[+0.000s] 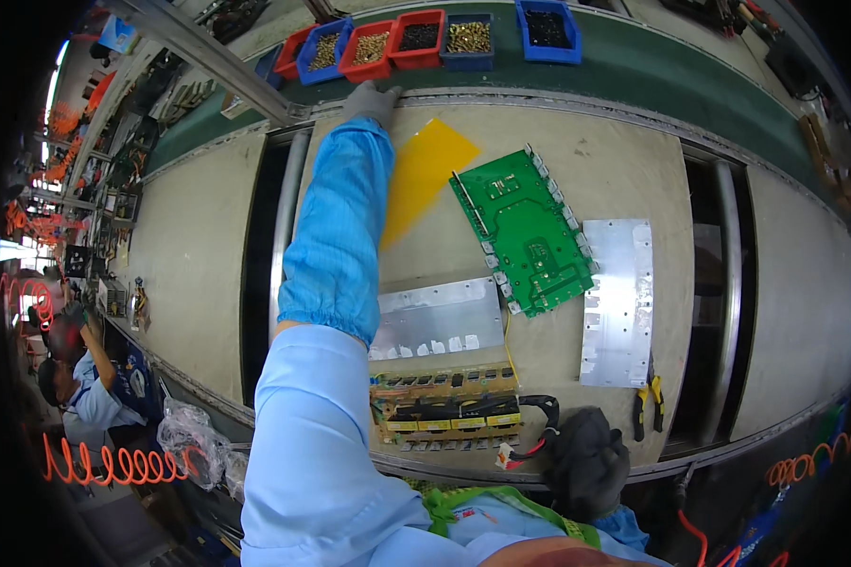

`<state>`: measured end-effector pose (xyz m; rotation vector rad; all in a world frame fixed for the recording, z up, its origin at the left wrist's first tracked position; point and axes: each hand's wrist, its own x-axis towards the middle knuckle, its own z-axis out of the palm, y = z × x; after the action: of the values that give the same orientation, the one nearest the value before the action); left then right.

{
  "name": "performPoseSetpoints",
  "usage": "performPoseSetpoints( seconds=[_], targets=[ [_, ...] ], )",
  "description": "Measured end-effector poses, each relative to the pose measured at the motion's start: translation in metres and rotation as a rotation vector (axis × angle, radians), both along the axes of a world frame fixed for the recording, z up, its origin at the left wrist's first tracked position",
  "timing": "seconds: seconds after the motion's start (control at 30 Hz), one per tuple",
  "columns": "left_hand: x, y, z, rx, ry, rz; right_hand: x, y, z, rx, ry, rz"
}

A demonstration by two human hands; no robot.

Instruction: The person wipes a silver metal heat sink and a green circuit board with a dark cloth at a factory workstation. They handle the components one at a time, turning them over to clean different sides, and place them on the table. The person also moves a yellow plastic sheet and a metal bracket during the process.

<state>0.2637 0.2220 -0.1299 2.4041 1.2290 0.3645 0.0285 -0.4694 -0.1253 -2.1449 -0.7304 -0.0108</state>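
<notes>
My left hand (369, 100), in a grey glove with a blue sleeve, reaches far forward and rests on the far edge of the work board, just below the red parts bin (368, 49). Whether it holds anything is hidden. My right hand (586, 460), in a dark glove, is closed at the near edge beside the black cable (539, 408) of a yellow-and-black component assembly (449, 408). A green circuit board (525, 230) lies mid-board, a yellow sheet (424, 175) to its left, and aluminium plates (437, 318) (618, 302) on either side.
Red and blue bins (548, 26) of small brass and dark parts line a green conveyor (652, 71) at the back. Yellow-handled pliers (649, 402) lie at the near right. Orange coiled hoses (113, 465) hang left. Another person in blue (80, 383) works at far left.
</notes>
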Motion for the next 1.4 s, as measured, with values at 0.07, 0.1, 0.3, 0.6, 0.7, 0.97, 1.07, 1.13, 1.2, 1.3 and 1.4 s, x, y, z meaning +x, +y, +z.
performPoseSetpoints(
  seconds=[0.07,0.1,0.3,0.6,0.7,0.97,1.07,1.13,1.2,1.3,1.4],
  targets=[
    [0.007,-0.003,0.002,0.025,0.064,0.021,-0.004,-0.003,-0.005,-0.021,0.106,-0.003],
    [0.008,-0.002,0.001,0.044,0.095,0.028,-0.005,-0.005,-0.008,-0.029,0.170,-0.010],
    [-0.015,0.028,-0.002,0.029,-0.117,-0.007,-0.008,-0.011,-0.004,-0.016,0.342,-0.037],
    [-0.169,-0.135,0.123,0.231,-0.474,-0.480,-0.044,0.017,0.009,0.483,0.510,-0.119],
    [-0.281,-0.194,0.128,-0.123,-0.900,-0.369,-0.030,0.019,0.026,0.156,0.100,0.226],
    [-0.607,-0.288,0.107,0.030,-0.757,0.062,-0.046,0.028,0.023,0.417,0.407,0.300],
    [-0.750,-0.256,0.092,0.188,-0.366,0.277,-0.019,0.013,0.000,0.089,-0.082,0.183],
    [-0.793,-0.264,0.105,0.124,-0.130,0.301,-0.031,0.011,0.006,0.230,0.022,0.191],
    [-0.816,-0.275,0.118,0.218,0.208,0.195,-0.061,0.018,0.038,0.446,0.318,0.262],
    [-0.821,-0.249,0.099,-0.341,-0.024,0.347,-0.081,0.024,0.059,0.577,0.510,0.313],
    [-0.830,-0.231,0.090,0.126,0.287,-0.009,-0.068,0.012,0.054,0.310,0.191,0.393]
  ],
)
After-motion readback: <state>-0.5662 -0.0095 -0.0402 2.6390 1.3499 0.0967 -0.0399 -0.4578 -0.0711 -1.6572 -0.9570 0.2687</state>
